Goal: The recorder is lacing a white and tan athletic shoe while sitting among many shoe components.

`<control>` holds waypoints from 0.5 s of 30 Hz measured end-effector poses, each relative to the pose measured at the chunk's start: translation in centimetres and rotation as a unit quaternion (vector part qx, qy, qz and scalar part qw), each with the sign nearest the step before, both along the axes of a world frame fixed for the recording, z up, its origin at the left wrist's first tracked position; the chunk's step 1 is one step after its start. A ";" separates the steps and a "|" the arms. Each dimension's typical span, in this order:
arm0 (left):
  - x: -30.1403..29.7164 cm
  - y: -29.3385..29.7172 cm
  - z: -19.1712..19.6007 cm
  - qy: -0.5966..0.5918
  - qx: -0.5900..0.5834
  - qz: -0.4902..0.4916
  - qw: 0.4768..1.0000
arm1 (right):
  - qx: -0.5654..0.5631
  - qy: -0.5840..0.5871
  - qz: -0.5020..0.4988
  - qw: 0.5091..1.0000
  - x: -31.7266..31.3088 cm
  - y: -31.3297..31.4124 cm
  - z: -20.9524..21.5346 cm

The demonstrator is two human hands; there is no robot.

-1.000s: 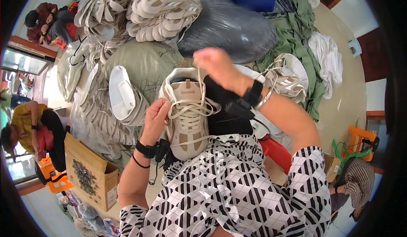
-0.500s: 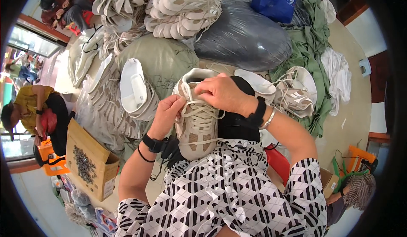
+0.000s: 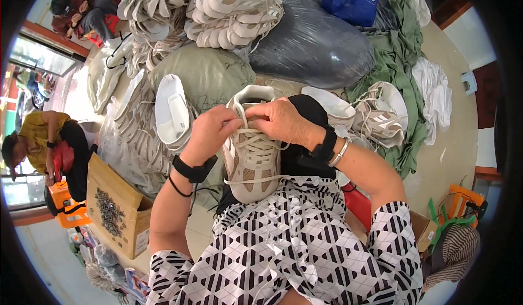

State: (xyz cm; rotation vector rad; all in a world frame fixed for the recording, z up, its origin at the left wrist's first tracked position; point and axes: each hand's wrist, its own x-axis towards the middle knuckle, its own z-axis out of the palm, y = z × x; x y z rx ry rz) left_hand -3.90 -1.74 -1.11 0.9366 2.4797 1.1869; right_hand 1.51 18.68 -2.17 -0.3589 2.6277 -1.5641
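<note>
Head view, shoe: beige sneaker (image 3: 252,158) resting on the lap, on the black-and-white patterned dress (image 3: 283,250); long axis running near vertical in the picture, toe toward the body, heel opening pointing away toward the grey plastic sack (image 3: 313,43).
Laces: cream laces (image 3: 256,141) crossing the upper, one strand looping across the toe.
Left hand (image 3: 210,133): at the shoe's left upper edge, fingers curled together, tips pinching a lace near the tongue (wrist with a black band).
Right hand (image 3: 280,121): over the tongue, fingers bent and pressed together, pinching the lace beside the left fingertips.
Surroundings: white sole (image 3: 171,114) just left of the shoe; piled soles (image 3: 234,5) beyond; cardboard box (image 3: 117,215) at lower left.
</note>
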 end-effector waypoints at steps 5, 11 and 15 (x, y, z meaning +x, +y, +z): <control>-0.7 -0.6 -2.4 -0.283 -0.006 0.024 0.959 | 0.028 -0.065 -0.008 0.997 -1.5 -0.3 0.1; 0.2 0.8 -1.9 -0.393 0.091 0.089 0.911 | 0.079 -0.029 0.006 0.996 -1.3 -0.2 -0.2; 0.0 0.6 -1.5 -0.378 0.052 0.082 0.921 | 0.112 0.008 -0.002 0.994 -1.2 -0.5 -1.1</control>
